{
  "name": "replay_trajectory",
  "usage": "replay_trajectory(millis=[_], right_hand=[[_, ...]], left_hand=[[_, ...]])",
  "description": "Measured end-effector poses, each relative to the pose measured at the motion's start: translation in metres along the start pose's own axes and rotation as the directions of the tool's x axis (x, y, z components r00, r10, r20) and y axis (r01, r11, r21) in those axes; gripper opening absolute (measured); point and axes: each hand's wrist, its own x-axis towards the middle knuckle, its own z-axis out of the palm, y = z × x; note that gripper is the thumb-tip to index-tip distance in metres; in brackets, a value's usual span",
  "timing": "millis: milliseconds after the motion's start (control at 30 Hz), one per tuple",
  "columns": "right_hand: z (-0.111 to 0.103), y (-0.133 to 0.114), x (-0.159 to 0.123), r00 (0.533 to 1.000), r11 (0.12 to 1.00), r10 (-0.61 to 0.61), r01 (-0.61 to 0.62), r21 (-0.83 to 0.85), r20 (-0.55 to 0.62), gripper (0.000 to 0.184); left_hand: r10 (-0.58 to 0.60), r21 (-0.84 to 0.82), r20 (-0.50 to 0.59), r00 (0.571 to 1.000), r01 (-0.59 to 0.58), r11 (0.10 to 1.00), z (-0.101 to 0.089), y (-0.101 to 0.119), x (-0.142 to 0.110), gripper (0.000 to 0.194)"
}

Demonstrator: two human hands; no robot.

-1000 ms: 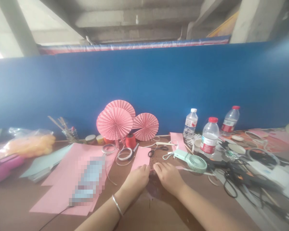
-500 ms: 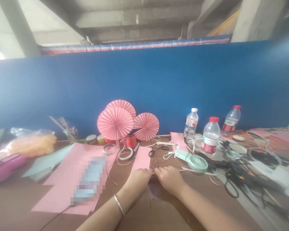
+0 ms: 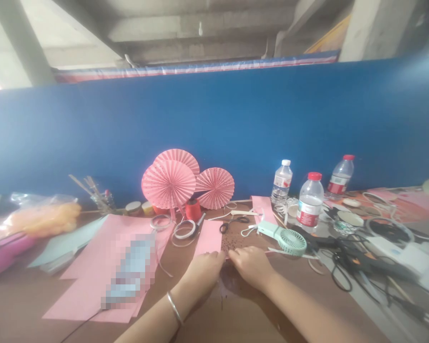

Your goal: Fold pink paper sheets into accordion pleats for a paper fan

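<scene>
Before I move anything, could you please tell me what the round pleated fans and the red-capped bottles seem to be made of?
The pleated fans look like matte pink paper, judging by their crisp folds. The red-capped bottles are probably clear, glossy plastic: they're see-through.

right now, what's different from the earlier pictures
The left hand and right hand have shifted slightly toward the wearer. No grasp or release is visible. The pink paper fans, bottles and mint handheld fan stayed put.
</scene>
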Motion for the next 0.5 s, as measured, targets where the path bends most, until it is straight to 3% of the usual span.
replay_trajectory(millis=[300,500], right_hand=[[-0.0003,0.0077,0.0002,0.999,0.999,0.045,-0.045,0.001,-0.013,0.014],[0.0022,0.0089,0.0,0.999,1.0,0.018,-0.018,-0.006,-0.042,0.013]], left_hand=[[0.169,-0.081,-0.074,0.983,-0.175,0.981,0.0029,-0.0064,-0.0022,0.043],[0.184,-0.103,-0.083,0.979,-0.192,0.976,0.0019,-0.006,-0.0043,0.041]])
